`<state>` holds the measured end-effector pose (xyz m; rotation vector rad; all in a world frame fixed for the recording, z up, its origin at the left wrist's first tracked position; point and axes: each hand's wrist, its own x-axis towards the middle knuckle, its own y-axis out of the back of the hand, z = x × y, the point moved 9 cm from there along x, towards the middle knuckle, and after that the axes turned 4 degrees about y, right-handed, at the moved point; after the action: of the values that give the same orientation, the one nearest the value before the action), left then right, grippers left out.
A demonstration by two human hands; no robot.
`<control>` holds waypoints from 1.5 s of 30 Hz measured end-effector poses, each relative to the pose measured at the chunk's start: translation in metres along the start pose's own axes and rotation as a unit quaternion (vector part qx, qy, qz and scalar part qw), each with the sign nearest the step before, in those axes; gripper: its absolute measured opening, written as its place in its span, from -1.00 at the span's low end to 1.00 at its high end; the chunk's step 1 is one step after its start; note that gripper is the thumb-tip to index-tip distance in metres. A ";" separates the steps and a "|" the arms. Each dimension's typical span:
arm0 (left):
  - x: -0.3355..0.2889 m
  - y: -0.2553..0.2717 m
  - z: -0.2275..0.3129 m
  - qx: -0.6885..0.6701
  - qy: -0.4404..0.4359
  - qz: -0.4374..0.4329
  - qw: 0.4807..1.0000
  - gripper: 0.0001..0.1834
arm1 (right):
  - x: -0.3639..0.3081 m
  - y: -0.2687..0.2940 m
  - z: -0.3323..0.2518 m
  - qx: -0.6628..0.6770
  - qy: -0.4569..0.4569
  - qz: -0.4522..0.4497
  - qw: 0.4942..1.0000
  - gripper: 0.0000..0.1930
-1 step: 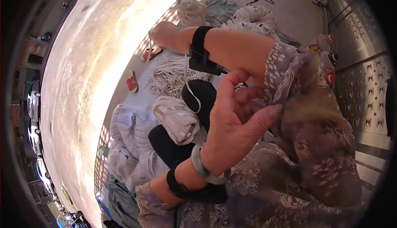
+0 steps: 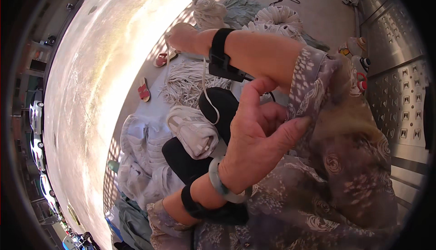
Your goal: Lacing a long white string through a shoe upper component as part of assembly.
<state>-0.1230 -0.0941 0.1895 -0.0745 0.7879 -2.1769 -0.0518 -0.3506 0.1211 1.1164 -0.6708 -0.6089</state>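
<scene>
My right hand point(image 2: 182, 37) reaches out at the far left of the pile, its fingers closed on a thin white cord point(image 2: 168, 56) that hangs down from it. My left hand point(image 2: 261, 134), with a pale green bangle at the wrist, is held palm up beside my right sleeve; its fingers are bent and the thumb stands apart, with nothing visible in them. Beneath my right wrist another white cord point(image 2: 205, 84) loops down. A heap of loose white cords point(image 2: 190, 82) lies below it. A rolled pale bundle point(image 2: 193, 132) rests between two rounded black shapes point(image 2: 218, 107).
Coiled white bundles point(image 2: 277, 21) and greyish-green cloth point(image 2: 245, 10) lie farther off. Red sandals point(image 2: 144, 90) stand at the sheet's left edge. White plastic bags point(image 2: 145, 145) are on the near left. Bottles point(image 2: 361, 84) stand by the metal panel point(image 2: 404, 100) on the right.
The cord under my right hand has swung slightly and hangs straighter. Otherwise both hands keep nearly the same place.
</scene>
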 end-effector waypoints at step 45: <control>-0.098 -0.064 0.053 0.044 -0.356 -0.353 0.864 -0.69 | 0.078 0.137 -0.138 0.348 0.151 -0.065 0.923 -0.76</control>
<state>-0.0836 -0.0210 0.2871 -1.2142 0.2240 -2.5472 0.1167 -0.2811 0.2238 1.8879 -0.5545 -0.2890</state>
